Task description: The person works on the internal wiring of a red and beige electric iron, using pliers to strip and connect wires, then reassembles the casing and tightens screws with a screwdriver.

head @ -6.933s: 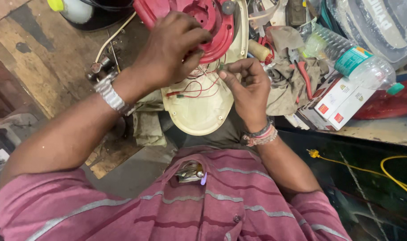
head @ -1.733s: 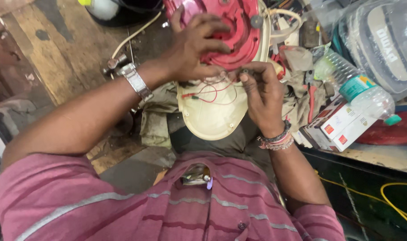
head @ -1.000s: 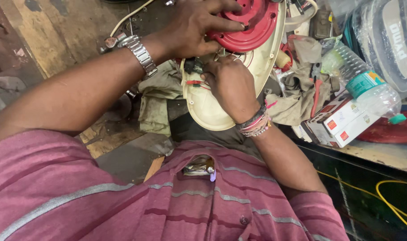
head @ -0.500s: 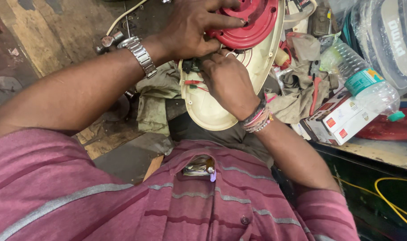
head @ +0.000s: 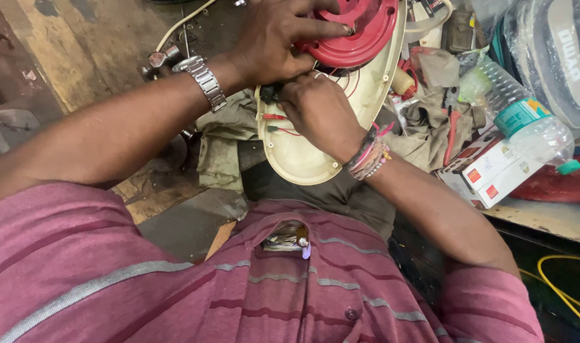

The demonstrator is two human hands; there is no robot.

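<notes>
The left hand [head: 274, 38] is clamped on the red round housing [head: 360, 28]; the right hand [head: 318, 111] pinches wires inside the cream casing [head: 303, 159], fingers together

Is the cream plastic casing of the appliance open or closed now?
Open. The cream casing shows its bare inside with red wires; the right hand reaches into it while the left hand holds the red part.

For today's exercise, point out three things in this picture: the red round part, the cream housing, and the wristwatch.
red round part [head: 366, 32]: head view, on its ribbed top face.
cream housing [head: 296, 159]: head view, on the bare lower inside.
wristwatch [head: 204, 79]: head view, on the metal band.
</notes>
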